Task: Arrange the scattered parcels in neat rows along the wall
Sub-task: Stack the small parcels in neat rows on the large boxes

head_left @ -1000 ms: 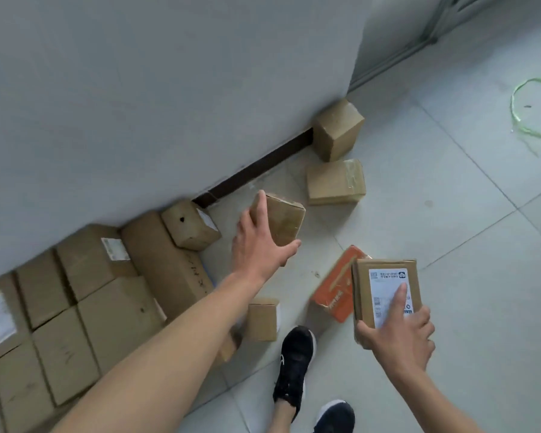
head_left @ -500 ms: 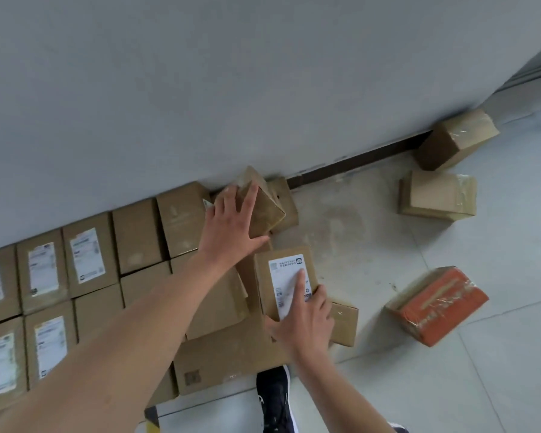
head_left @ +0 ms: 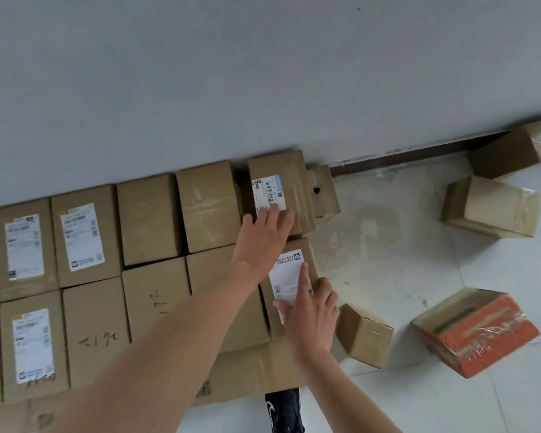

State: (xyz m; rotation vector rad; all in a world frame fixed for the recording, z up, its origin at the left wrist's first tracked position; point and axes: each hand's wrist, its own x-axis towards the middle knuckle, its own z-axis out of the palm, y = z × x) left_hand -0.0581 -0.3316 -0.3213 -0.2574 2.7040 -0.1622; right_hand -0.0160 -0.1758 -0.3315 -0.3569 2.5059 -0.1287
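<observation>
Brown cardboard fills the left part of the floor. Two rows of parcels (head_left: 150, 220) lie side by side along the grey wall (head_left: 263, 73), the far row touching it and the near row tight against the far one.

At the right end of the far row sits a brown cardboard box with a white barcode label (head_left: 294, 173). The left hand (head_left: 264, 235) lies flat on its near end with fingers straight, pressing and gripping nothing. Just near of it, closing the near row, is a brown box with a large white label (head_left: 286, 271). The right hand (head_left: 312, 317) grasps its near end: the index finger is laid along the label, the thumb is on the left and the other fingers curl at the right edge. This box looks seated or almost so, a little skewed to its neighbours.

By my reading the job is well past half. Left to place are:
- a small plain cardboard cube (head_left: 364, 335), just right of the right hand
- an orange parcel in clear film (head_left: 481, 335), farther right
- a taped tan box (head_left: 494, 210), far right
- another taped box (head_left: 519, 148), tilted against the wall

A small box with a dark hole (head_left: 323, 195) touches the barcode box's right side, off line with the row. A long flat carton (head_left: 253, 370) lies along the near edge of the rows, by a black shoe (head_left: 283, 410).
</observation>
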